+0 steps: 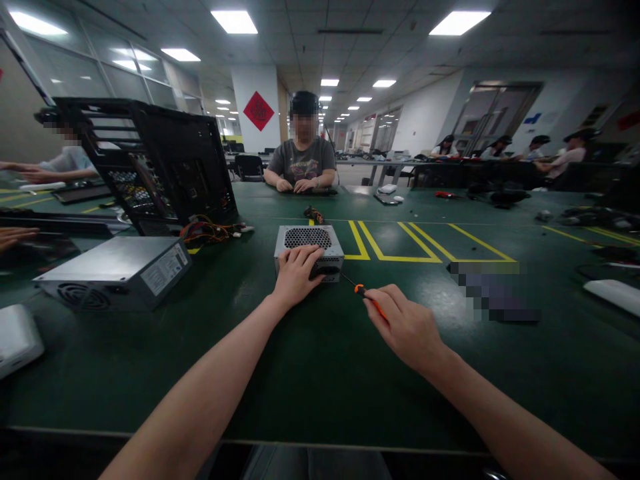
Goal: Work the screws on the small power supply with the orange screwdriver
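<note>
One screwdriver (361, 290), right hand (406, 325); perhaps touching vented box (306, 236).

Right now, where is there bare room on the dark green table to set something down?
Bare: between the forearms, on the near side of the small silver perforated metal box; also between that box and the labelled silver metal box. Crowded: left, around the black metal computer case and multicoloured cable bundle.

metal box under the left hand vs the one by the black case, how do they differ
The handled box has a honeycomb grille on top, while the other box has a smooth top. The left hand rests on the handled box; no hand touches the other box. The other box shows a white label; the handled box shows none. Both are grey boxes on the table.
</note>
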Motion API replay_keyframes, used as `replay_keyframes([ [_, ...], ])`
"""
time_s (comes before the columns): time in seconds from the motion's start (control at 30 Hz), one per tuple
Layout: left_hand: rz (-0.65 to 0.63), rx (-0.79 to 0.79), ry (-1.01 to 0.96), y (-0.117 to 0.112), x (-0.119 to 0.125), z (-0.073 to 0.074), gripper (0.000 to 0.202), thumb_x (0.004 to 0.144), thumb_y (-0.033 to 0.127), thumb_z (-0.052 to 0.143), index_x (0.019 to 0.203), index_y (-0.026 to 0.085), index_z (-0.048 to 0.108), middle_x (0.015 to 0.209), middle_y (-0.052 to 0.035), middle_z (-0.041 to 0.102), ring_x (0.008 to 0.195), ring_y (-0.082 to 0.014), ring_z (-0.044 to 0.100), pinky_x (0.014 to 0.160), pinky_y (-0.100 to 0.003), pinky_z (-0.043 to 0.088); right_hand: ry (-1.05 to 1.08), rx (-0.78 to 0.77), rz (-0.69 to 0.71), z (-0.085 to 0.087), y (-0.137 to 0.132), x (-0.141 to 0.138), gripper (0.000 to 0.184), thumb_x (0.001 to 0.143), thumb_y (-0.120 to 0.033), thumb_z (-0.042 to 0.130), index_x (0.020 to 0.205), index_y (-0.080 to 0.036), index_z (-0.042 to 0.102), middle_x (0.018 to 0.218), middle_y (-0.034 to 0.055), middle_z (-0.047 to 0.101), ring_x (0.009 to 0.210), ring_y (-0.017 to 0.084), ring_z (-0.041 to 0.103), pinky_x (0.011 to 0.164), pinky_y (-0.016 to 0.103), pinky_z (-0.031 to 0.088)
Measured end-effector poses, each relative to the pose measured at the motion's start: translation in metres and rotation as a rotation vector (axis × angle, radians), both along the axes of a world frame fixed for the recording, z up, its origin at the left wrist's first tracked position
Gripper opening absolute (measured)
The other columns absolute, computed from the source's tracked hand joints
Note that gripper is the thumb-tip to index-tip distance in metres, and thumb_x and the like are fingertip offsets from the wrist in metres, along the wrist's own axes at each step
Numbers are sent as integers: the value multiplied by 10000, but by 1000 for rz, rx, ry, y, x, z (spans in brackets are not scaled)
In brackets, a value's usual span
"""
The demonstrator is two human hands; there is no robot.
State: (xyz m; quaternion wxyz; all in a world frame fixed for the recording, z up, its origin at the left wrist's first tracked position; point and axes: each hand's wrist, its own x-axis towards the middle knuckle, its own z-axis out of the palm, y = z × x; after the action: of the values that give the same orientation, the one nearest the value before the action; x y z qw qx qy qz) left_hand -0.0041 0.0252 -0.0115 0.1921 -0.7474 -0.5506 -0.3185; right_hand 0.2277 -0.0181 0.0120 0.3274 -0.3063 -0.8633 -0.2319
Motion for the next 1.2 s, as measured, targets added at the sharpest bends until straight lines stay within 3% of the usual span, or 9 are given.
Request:
replay_keyframes([
  [0.23,1,5,2,0,0,0,492,746,333,585,1213,251,450,1257,-54,497,1152,-235,405,940,-395,253,-93,-122,28,-1,-9,-7,213,804,-189,435,985,-148,540,1024,89,533,650,92,520,563,224,419],
  [0.33,-6,9,4,0,-1,0,490,748,339,583,1211,245,449,1259,-52,496,1151,-230,406,937,-392,254,-35,-117,47,-2,-5,-4,217,818,-167,417,1005,-124,518,951,77,548,627,79,510,531,198,407],
  [0.5,-7,13,9,0,-1,0,481,752,337,579,1206,243,451,1260,-53,496,1150,-229,406,935,-389,252,25,-76,-42,-1,3,2,185,858,-205,410,985,-140,528,788,20,553,561,63,479,473,181,359],
  [0.7,-6,12,11,0,0,0,488,749,332,584,1209,247,446,1254,-51,500,1141,-228,411,934,-392,251,-96,-154,-11,-1,-8,-6,221,805,-210,435,994,-144,528,1007,82,523,630,85,510,527,214,413],
  [0.9,-4,9,2,1,-1,-2,506,739,327,596,1215,256,444,1259,-52,495,1144,-236,408,930,-397,253,-51,-100,31,-4,-6,-5,223,833,-179,421,1034,-125,501,949,70,543,601,70,501,504,191,412],
  [1.2,-1,5,1,0,0,0,497,744,333,589,1213,249,449,1264,-55,491,1148,-239,403,928,-396,250,-3,-49,53,0,-2,-2,166,861,-219,432,947,-136,548,878,58,561,636,74,516,529,184,411],
])
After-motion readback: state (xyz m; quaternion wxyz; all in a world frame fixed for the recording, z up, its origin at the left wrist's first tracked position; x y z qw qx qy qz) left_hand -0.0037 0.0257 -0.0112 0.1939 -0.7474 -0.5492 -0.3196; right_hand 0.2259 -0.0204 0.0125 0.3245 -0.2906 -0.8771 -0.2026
